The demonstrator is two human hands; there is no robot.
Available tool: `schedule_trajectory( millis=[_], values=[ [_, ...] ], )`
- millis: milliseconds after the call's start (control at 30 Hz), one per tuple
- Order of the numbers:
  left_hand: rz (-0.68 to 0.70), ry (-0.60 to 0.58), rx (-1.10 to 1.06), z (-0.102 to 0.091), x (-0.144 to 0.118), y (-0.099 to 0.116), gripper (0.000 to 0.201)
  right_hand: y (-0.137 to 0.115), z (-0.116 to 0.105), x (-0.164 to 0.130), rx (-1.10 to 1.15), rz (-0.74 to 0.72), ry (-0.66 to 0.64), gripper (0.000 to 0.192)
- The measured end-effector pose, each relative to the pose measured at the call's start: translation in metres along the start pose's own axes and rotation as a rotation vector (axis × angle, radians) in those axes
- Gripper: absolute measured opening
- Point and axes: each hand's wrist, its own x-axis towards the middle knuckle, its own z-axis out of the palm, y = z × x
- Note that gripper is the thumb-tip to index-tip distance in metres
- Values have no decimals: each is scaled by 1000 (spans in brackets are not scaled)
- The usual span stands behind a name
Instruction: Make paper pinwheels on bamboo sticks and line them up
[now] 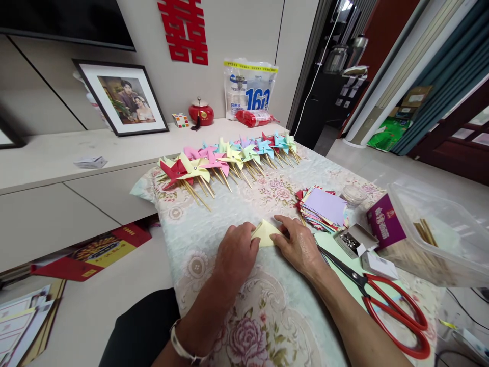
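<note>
Folded yellow paper (268, 235) lies on the tablecloth (214, 219), pinched in the left hand's (237, 250) fingers; the right hand (301, 242) touches its other side, grip unclear. Aligning edges before creasing likely gives crisp folds.

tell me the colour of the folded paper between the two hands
Pale yellow; the folded paper shows best in the head view, the only one.
</note>
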Motion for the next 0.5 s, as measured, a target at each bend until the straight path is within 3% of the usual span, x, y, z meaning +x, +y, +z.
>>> schedule_trajectory(
  millis=[500],
  values=[
    [20,-14,118,5,-1,1,14,5,7,1,-14,-31,34,31]
  ],
)
